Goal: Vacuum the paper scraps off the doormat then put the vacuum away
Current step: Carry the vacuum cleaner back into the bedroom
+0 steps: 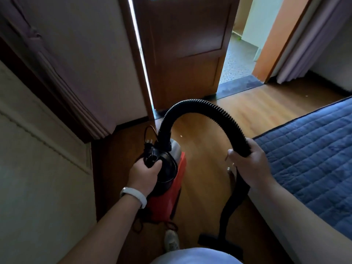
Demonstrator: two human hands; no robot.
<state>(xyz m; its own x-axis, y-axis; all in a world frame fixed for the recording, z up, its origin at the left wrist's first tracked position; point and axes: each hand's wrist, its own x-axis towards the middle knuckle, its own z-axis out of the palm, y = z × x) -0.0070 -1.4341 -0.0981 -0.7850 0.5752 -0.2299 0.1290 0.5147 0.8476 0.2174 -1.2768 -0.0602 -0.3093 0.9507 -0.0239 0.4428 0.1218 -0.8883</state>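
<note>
I'm holding the red vacuum [168,195] by its top handle in my left grip [145,172], my right grip [249,164] clutching its ribbed hose [200,105].

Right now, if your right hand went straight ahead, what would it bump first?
Probably the hose, whose arch curves across its path; the right hand grips it. Beyond that, the brown door, though depth is unclear.

A strip of bare wooden floor [205,149] ran free toward 12 o'clock, hemmed in by the vacuum [167,197] at 9 o'clock and the bed [308,153] at 3 o'clock. The hose [190,103] arched across it. The wooden door [182,54] blocked 12 o'clock, while the doorway gap [238,63] at 1 o'clock stood open. A panelled wall [28,168] closed 9 to 11 o'clock.
</note>
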